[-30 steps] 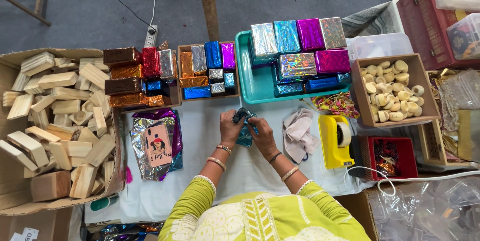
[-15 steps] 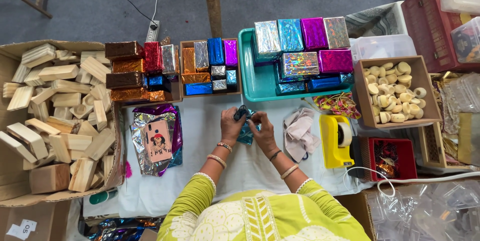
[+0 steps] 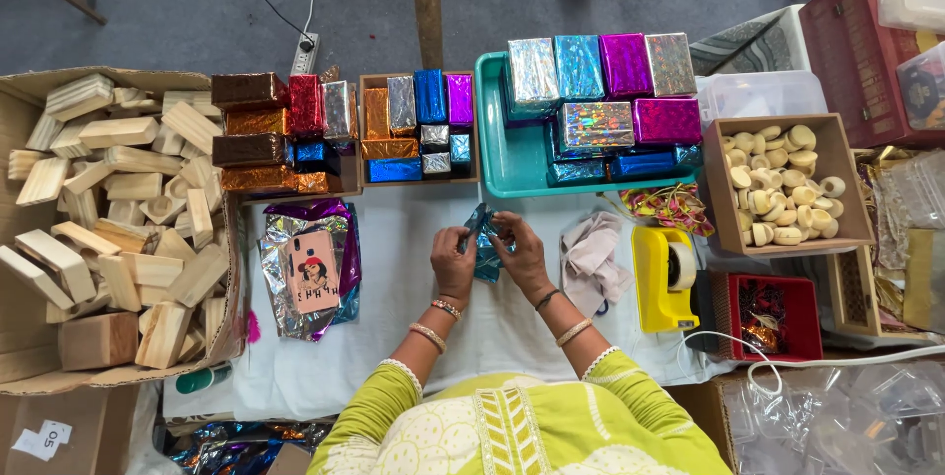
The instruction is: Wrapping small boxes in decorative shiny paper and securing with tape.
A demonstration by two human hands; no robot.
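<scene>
Overhead, white table (image 3: 532, 327), grey carpet (image 3: 177, 2)

This is a small craft workshop for gift wrapping, set up on a desk (image 3: 325, 367) covered with white cloth. Well to the left of the hands sits a cardboard box (image 3: 30, 357) heaped with raw wooden blocks (image 3: 118, 229). Beyond the hands, a teal tray (image 3: 492, 175) and small crates hold rows of foil-wrapped boxes (image 3: 591, 66) in many colours. Just left of the hands lie loose foil sheets (image 3: 281, 288); to the right stands a yellow tape dispenser (image 3: 661, 278), with a wooden box of small turned wooden pieces (image 3: 778, 180) beyond it.
</scene>
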